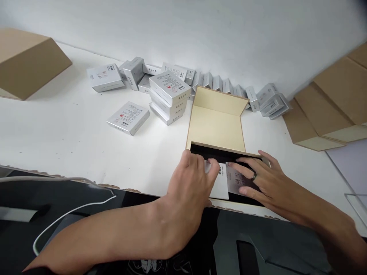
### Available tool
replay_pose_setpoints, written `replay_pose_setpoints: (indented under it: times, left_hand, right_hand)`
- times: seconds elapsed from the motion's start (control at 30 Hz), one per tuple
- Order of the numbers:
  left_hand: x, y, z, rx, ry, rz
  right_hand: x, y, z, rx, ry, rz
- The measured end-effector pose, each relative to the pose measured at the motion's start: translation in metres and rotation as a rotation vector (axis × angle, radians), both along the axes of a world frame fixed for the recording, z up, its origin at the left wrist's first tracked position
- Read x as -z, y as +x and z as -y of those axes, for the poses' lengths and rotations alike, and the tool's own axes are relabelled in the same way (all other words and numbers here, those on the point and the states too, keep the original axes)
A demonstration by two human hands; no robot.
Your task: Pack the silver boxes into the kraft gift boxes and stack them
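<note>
An open gift box (215, 126) with a cream-lined lid and a dark inside stands at the table's front edge, its lid folded back. Inside lie a small white box (220, 187) and, beside it, a shiny silver box (234, 177). My left hand (190, 179) is closed at the left end, its curled fingers on the white box; part of its grip is hidden. Over the right part is my right hand (263, 177), fingers spread, with fingertips touching the silver box. A dark ring is on one finger.
Stacked silver boxes (169, 95) and a single silver box (128, 117) lie on the white table (71, 133). More silver boxes (226, 84) line the wall. Brown boxes stand left (31, 63) and right (329, 101). A white cable (71, 210) hangs at the front left.
</note>
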State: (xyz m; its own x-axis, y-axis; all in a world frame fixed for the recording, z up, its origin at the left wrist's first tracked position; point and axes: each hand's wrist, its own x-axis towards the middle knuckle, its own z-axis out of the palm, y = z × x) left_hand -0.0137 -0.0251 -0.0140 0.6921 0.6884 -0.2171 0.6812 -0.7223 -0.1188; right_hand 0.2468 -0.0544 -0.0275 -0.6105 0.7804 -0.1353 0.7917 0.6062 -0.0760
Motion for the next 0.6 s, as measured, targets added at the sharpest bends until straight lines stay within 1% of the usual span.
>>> replay_pose_setpoints:
  times: [0.03,0.07,0.13,0.17,0.2,0.23,0.27,0.3,0.33,0.37,0.4,0.43,0.5,0.53,0.6]
  left_hand:
    - [0.001,-0.002,0.003,0.002,0.004,0.058]
    - [0.002,-0.005,0.005,0.008,-0.011,0.157]
    - [0.004,-0.018,0.005,0.010,-0.054,0.455]
    - [0.004,-0.027,0.003,-0.015,-0.053,0.620]
    - [0.005,-0.038,0.000,-0.076,-0.019,0.769]
    - [0.007,-0.051,-0.005,-0.185,0.050,0.880]
    - [0.009,-0.064,-0.013,-0.342,0.137,0.933]
    - [0.012,-0.078,-0.021,-0.529,0.219,0.927]
    - [0.015,-0.091,-0.031,-0.716,0.283,0.877]
    - [0.019,-0.104,-0.041,-0.879,0.311,0.796]
    - [0.023,-0.116,-0.051,-0.993,0.307,0.710]
    - [0.027,-0.126,-0.060,-1.067,0.262,0.629]
    - [0.032,-0.142,-0.073,-1.112,0.133,0.545]
    - [0.033,-0.148,-0.076,-1.097,0.087,0.542]
    - [0.032,-0.156,-0.076,-1.049,0.079,0.600]
  right_hand:
    - [-0.003,-0.003,0.000,-0.009,-0.031,0.007]
    - [-0.006,-0.006,0.001,-0.020,-0.053,0.012]
    - [-0.009,-0.013,0.001,-0.040,-0.083,0.028]
    - [-0.009,-0.015,0.002,-0.045,-0.091,0.035]
    - [-0.009,-0.016,0.002,-0.044,-0.098,0.040]
    - [-0.007,-0.016,0.003,-0.039,-0.106,0.041]
    - [-0.005,-0.016,0.004,-0.037,-0.111,0.036]
    - [-0.002,-0.014,0.006,-0.039,-0.101,0.019]
    - [0.001,-0.012,0.008,-0.038,-0.071,-0.007]
    - [0.004,-0.010,0.010,-0.041,-0.024,-0.042]
    - [0.007,-0.007,0.012,-0.046,0.030,-0.083]
    - [0.009,-0.003,0.015,-0.052,0.076,-0.125]
    - [0.016,0.004,0.021,-0.058,0.112,-0.199]
    - [0.019,0.008,0.024,-0.060,0.106,-0.231]
    - [0.027,0.018,0.032,-0.067,0.090,-0.293]
